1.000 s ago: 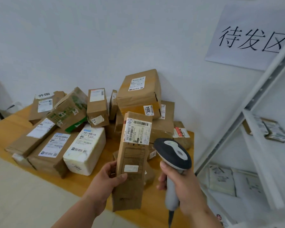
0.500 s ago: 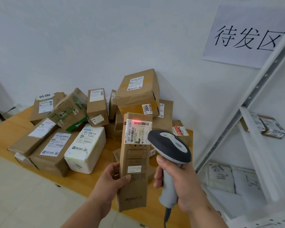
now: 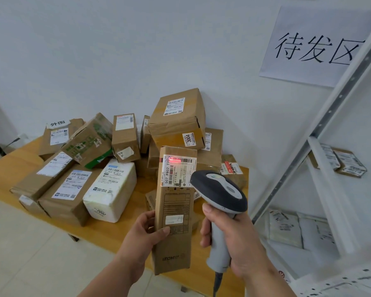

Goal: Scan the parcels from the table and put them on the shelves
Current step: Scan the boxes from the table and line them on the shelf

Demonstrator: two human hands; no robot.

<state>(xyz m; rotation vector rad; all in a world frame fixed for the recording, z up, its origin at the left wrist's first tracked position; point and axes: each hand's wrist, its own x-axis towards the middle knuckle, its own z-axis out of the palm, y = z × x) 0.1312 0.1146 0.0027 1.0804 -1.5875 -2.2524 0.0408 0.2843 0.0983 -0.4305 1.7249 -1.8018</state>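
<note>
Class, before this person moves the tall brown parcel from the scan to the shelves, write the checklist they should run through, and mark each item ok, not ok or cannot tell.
1. Left hand grips the tall parcel firmly: ok.
2. Right hand holds the scanner: ok.
3. Red scan line falls on the label: ok.
4. Scan registered: cannot tell.
5. Free space on the shelf: ok, parcels sit further right.
6. Path to the shelf clear of the upright: cannot tell.

matt cardboard parcel [image 3: 173, 211], glossy plastic scanner [image 3: 220, 202], wooden table [image 3: 13, 161]
</note>
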